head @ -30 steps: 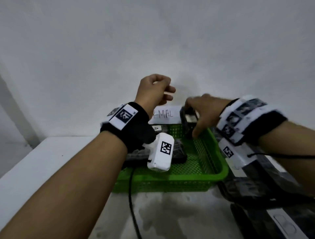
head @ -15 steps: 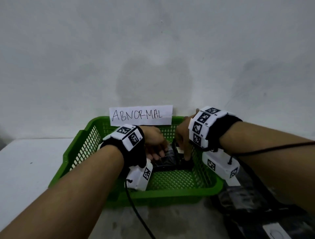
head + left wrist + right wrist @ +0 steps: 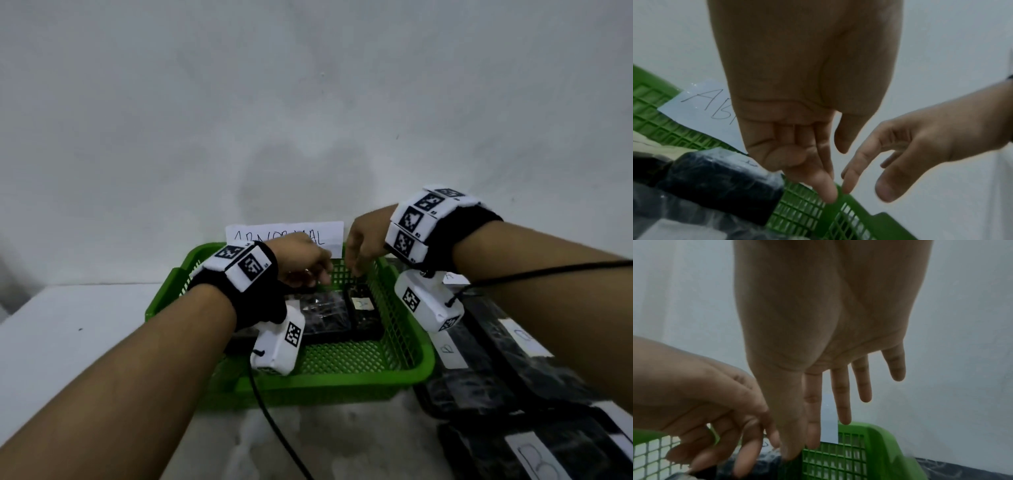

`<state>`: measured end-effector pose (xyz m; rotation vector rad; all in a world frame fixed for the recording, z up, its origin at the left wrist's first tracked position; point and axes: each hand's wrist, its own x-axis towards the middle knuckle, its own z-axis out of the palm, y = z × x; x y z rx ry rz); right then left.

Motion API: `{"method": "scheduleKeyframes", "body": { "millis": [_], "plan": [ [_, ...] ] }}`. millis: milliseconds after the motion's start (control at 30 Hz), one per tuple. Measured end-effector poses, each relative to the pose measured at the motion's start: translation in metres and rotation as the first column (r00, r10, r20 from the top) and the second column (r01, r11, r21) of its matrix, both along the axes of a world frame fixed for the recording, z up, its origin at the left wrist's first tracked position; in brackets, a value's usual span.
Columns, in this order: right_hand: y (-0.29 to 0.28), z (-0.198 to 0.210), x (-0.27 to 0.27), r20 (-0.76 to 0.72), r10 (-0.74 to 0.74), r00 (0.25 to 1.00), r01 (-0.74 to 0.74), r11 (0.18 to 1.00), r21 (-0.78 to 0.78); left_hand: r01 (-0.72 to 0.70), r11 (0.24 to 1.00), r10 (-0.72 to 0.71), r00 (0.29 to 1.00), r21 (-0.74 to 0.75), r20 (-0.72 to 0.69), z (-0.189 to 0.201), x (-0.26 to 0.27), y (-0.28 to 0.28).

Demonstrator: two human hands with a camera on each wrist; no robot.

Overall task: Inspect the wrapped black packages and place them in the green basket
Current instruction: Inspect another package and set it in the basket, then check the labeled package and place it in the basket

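Both hands above the green basket [image 3: 404, 368], holding nothing: left hand [image 3: 301, 262] and right hand [image 3: 364, 245] with fingers relaxed and apart. Wrapped black packages [image 3: 329, 317] lie inside the basket (others [image 3: 496, 370] rest on the counter [image 3: 68, 342], right of it).

One green basket [image 3: 404, 371], holding at least two black packages [image 3: 325, 315] side by side, a further one at the left half hidden. Outside, on the right, about four more packages [image 3: 493, 387], edges hard to separate. One paper label [image 3: 329, 236], two hands [image 3: 301, 260].
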<state>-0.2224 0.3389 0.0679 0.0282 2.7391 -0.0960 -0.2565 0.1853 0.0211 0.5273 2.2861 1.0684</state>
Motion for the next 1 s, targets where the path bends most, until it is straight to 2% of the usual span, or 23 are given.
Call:
{"method": "scheduleKeyframes", "body": {
  "millis": [167,267,433,533,700,800,900,1000],
  "plan": [
    [-0.016,0.008,0.023,-0.19,-0.004,0.982,-0.002,1.0,-0.032,-0.131,0.963,0.149,0.987,0.236,-0.062,0.026,0.02,-0.02],
    [-0.036,0.014,0.045,-0.229,0.031,0.973,-0.054,0.994,-0.093,-0.169,0.917,0.214,0.973,0.362,-0.087,0.032,0.042,-0.041],
    [-0.081,0.006,0.096,-0.257,0.104,0.961,-0.168,0.955,-0.243,-0.178,0.89,0.238,0.967,0.419,-0.094,0.025,0.088,-0.089],
    [-0.113,-0.012,0.135,-0.254,0.196,0.947,-0.262,0.928,-0.263,-0.204,0.895,0.272,0.955,0.397,-0.121,0.011,0.116,-0.119],
    [-0.164,-0.056,0.19,-0.067,0.361,0.93,-0.366,0.906,-0.212,-0.215,0.943,0.261,0.952,0.255,-0.161,-0.014,0.167,-0.173],
    [-0.191,-0.076,0.212,-0.031,0.4,0.916,-0.399,0.898,-0.187,-0.268,0.946,0.304,0.928,0.183,-0.217,-0.029,0.192,-0.211],
    [-0.219,-0.087,0.218,-0.118,0.438,0.891,-0.453,0.875,-0.17,-0.397,0.912,0.411,0.878,0.107,-0.244,-0.046,0.21,-0.252],
    [-0.248,-0.094,0.212,-0.218,0.459,0.861,-0.497,0.85,-0.174,-0.495,0.869,0.482,0.856,-0.026,-0.187,-0.056,0.228,-0.285]
  ]
}}
